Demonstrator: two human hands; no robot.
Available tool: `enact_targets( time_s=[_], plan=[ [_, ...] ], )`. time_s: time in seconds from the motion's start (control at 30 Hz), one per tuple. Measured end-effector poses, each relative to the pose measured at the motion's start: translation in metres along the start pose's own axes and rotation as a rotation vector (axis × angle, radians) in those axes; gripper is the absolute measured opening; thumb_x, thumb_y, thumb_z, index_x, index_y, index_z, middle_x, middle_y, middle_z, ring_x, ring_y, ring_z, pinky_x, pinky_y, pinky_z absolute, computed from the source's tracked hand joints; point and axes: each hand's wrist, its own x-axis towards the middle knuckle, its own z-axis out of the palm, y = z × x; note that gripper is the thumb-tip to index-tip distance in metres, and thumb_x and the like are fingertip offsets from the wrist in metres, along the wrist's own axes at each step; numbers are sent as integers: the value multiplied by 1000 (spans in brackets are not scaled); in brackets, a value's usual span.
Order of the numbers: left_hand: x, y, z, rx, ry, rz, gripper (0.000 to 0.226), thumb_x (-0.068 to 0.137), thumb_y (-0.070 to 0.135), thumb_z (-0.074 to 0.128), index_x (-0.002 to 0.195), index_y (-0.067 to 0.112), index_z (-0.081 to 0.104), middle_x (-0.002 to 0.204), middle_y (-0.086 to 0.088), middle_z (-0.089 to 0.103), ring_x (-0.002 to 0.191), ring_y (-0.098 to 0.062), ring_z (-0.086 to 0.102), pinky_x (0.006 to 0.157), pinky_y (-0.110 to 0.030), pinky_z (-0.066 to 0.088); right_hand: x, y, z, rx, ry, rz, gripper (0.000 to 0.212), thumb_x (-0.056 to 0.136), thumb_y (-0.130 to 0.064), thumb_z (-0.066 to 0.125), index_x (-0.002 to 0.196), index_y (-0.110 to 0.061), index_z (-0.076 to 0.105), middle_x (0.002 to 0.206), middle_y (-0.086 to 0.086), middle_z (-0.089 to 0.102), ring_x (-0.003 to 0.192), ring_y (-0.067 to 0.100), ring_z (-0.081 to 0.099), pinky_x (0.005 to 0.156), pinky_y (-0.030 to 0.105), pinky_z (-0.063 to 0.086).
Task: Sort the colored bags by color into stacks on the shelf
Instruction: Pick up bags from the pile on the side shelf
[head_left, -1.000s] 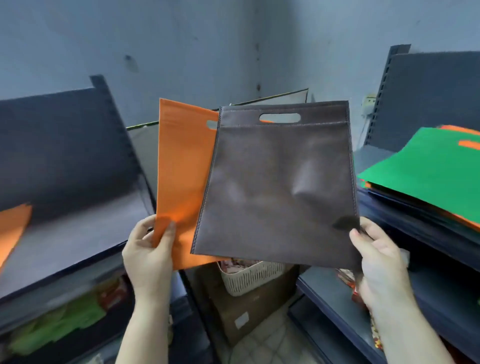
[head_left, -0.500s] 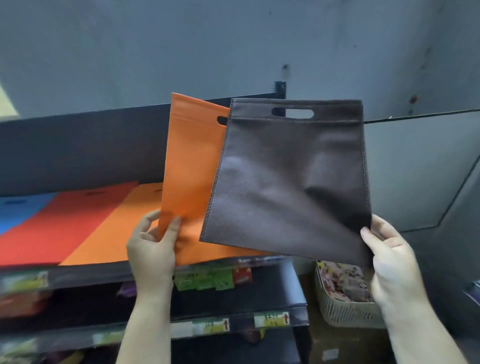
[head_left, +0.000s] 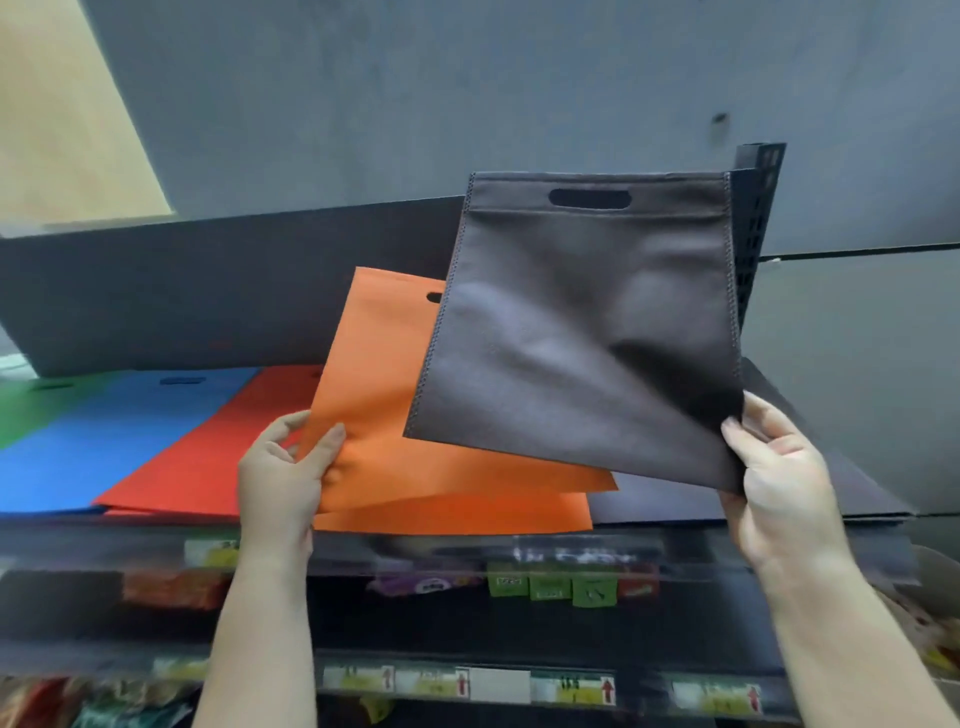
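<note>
Shelf (head_left: 218, 545) carries flat stacks: green (head_left: 31, 410), blue (head_left: 104, 441), red (head_left: 208, 457), orange (head_left: 467, 514), dark at far right. Left hand (head_left: 280, 478) pinches orange bag (head_left: 395, 415) above the shelf; right hand (head_left: 774, 483) pinches brown bag (head_left: 587, 332) by its lower corner, overlapping the orange one.

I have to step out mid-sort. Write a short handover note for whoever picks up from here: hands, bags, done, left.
Left hand holds an orange bag by its lower left corner, above the shelf.
Right hand pinches a dark grey bag by its lower right corner, held upright.
On the shelf, left to right: green stack, blue stack, red stack, orange stack, dark grey stack.
Done: five color stacks started.
Left: lay the orange bag on orange, the grey bag on grey.
</note>
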Motion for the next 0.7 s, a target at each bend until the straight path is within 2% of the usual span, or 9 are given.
enact_targets(
  time_s=[0.07, 0.17, 0.3, 0.33, 0.43, 0.5, 0.57, 0.63, 0.7],
  plan=[
    [13, -8, -8, 20, -48, -39, 17, 81, 11, 72, 88, 24, 63, 64, -2, 60, 42, -6, 48, 41, -20, 41, -1, 6, 11, 3, -8, -5, 33, 97, 4, 39, 98, -19, 63, 79, -11, 74, 76, 0, 68, 68, 12, 53],
    [26, -20, -13, 95, -111, -75, 19, 81, 10, 72, 89, 23, 62, 71, -7, 63, 53, -17, 51, 51, -27, 43, -3, 14, 21, -7, -6, -13, 34, 97, 4, 38, 99, -19, 63, 79, -11, 74, 77, 0, 68, 68, 12, 53],
    [35, -31, -10, 291, -122, -35, 22, 81, 7, 72, 100, 12, 60, 81, -11, 66, 59, -16, 55, 47, -18, 44, -2, 22, 29, -29, 1, -16, 33, 97, 4, 39, 100, -19, 63, 80, -12, 74, 76, -1, 68, 69, 12, 53],
    [36, -32, -9, 356, -100, -7, 23, 81, 7, 72, 101, 11, 60, 88, -12, 66, 63, -16, 56, 51, -18, 44, -2, 23, 30, -33, 0, -17, 33, 97, 4, 39, 100, -18, 63, 80, -12, 74, 77, -1, 68, 69, 12, 53],
    [35, -31, -6, 597, -37, 93, 27, 85, 16, 69, 110, 12, 60, 107, -7, 64, 89, -23, 59, 75, -31, 46, -2, 24, 31, -41, -3, -27, 34, 97, 5, 38, 100, -18, 63, 81, -12, 74, 78, 0, 68, 72, 12, 54],
    [33, -28, -4, 745, -37, 129, 29, 89, 28, 63, 115, 15, 60, 113, -6, 63, 102, -27, 57, 82, -38, 47, -2, 23, 29, -40, 2, -30, 34, 97, 5, 38, 100, -18, 63, 82, -12, 74, 79, -1, 68, 72, 12, 54],
    [29, -22, 2, 717, -65, 171, 26, 92, 33, 57, 109, 15, 64, 108, -6, 65, 99, -25, 57, 81, -37, 47, -2, 20, 25, -36, 6, -30, 34, 97, 5, 38, 99, -18, 63, 81, -11, 74, 78, 0, 68, 71, 12, 54],
    [22, -12, 15, 499, -147, 155, 26, 96, 36, 50, 93, 16, 67, 92, 1, 70, 84, -19, 61, 70, -30, 45, -2, 18, 19, -44, 17, -31, 34, 97, 5, 39, 99, -18, 63, 80, -10, 74, 77, 0, 68, 72, 13, 54],
    [11, 0, 36, 241, -295, 49, 36, 98, 39, 44, 79, 18, 68, 73, 9, 69, 63, -10, 60, 57, -21, 41, -2, 15, 11, -64, 27, -34, 33, 96, 5, 40, 98, -19, 64, 80, -10, 74, 77, 0, 68, 71, 13, 54]
  ],
)
